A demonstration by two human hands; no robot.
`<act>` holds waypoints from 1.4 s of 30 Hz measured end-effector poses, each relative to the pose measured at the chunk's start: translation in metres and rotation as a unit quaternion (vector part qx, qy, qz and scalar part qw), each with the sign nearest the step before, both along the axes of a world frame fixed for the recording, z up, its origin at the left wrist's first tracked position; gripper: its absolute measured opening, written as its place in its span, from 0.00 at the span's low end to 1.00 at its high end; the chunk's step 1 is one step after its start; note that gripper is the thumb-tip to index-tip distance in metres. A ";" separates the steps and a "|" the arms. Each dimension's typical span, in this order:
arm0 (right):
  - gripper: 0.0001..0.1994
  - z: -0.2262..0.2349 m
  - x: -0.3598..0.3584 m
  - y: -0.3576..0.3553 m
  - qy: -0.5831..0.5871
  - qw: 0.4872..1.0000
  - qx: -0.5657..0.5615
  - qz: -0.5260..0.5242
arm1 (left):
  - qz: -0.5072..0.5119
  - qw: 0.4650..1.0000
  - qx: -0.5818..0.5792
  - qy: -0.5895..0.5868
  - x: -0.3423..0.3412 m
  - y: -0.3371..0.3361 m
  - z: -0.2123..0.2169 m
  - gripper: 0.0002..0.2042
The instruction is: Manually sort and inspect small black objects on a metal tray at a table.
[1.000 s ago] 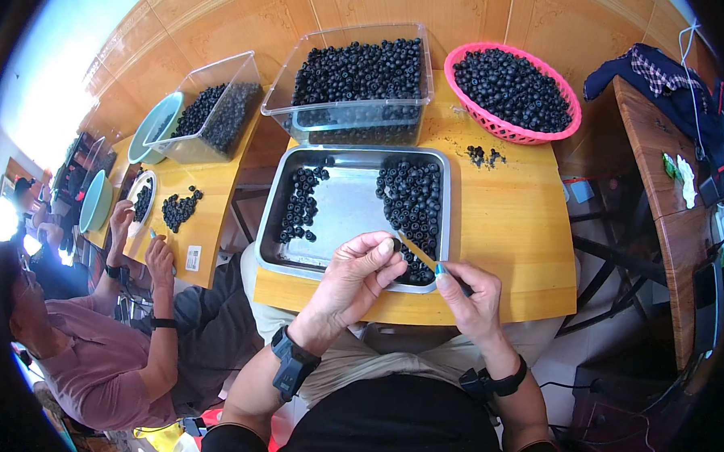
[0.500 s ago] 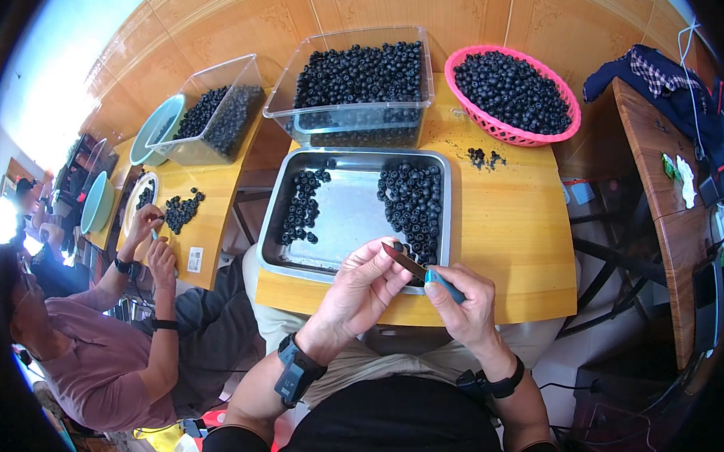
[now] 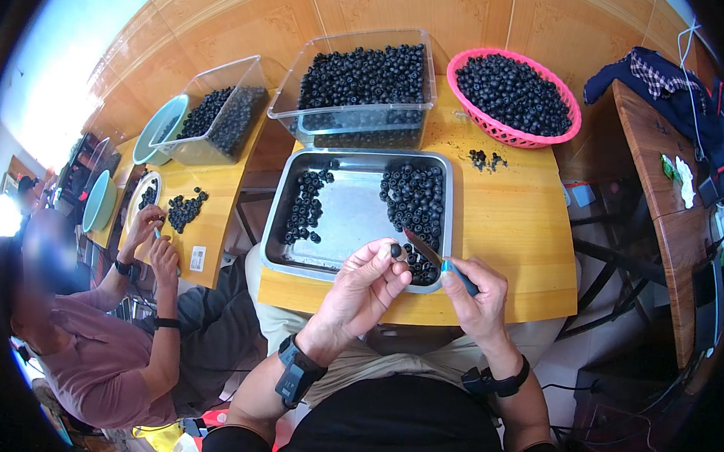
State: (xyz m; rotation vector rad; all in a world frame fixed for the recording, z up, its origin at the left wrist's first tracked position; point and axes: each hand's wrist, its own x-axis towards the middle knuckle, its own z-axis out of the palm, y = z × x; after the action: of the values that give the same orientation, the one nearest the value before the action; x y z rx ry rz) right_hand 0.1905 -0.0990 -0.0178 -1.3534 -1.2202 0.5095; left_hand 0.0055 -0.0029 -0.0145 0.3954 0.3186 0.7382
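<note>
Over the near edge of the metal tray [image 3: 354, 200], my left hand [image 3: 358, 289] pinches one small round black piece [image 3: 395, 250] between thumb and fingertips. My right hand [image 3: 480, 295] grips a small knife [image 3: 461, 276] with a blue handle. The knife's narrow blade points up and left, a little apart from the held piece. Inside the tray lie two groups of similar black pieces: a smaller left group [image 3: 303, 204] and a larger right group [image 3: 413, 193]. Some show ring-like ends; their exact kind is unclear.
Behind the tray stands a clear plastic bin [image 3: 361, 117] full of black pieces. A pink basket [image 3: 510, 131] holds more, beside dark crumbs [image 3: 487, 160]. To the left, a co-worker [image 3: 113, 350] handles a piece at another table. A wooden table [image 3: 659, 181] stands at right.
The knife and my right hand have shifted right, so the blade that lay by the held piece now stands apart from it. My left hand still holds the black piece.
</note>
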 end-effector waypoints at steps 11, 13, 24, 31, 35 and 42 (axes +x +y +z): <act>0.15 -0.005 -0.006 -0.002 -0.005 0.999 0.015 0.031 | -0.005 0.999 0.035 0.026 -0.007 -0.006 0.005 0.09; 0.15 -0.008 -0.005 -0.002 0.010 0.999 0.027 0.015 | -0.003 0.998 0.046 0.031 -0.012 -0.007 0.009 0.08; 0.19 -0.018 0.013 -0.012 0.025 0.999 -0.011 -0.046 | 0.053 0.538 0.604 0.586 -0.076 0.048 0.028 0.06; 0.18 -0.030 0.018 -0.015 0.032 0.998 -0.028 -0.051 | 0.019 0.396 0.633 0.665 -0.106 0.078 0.026 0.07; 0.17 -0.034 0.022 -0.017 0.048 0.996 -0.041 -0.064 | -0.003 0.369 0.632 0.682 -0.111 0.082 0.025 0.09; 0.17 -0.038 0.027 -0.020 0.060 0.995 -0.054 -0.066 | 0.005 0.387 0.646 0.658 -0.105 0.086 0.024 0.09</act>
State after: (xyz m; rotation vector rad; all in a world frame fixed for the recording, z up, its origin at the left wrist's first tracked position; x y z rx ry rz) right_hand 0.2171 -0.1191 -0.0563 -1.4632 -1.0093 0.5613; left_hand -0.0998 0.0826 0.0093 2.5982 1.2350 0.3384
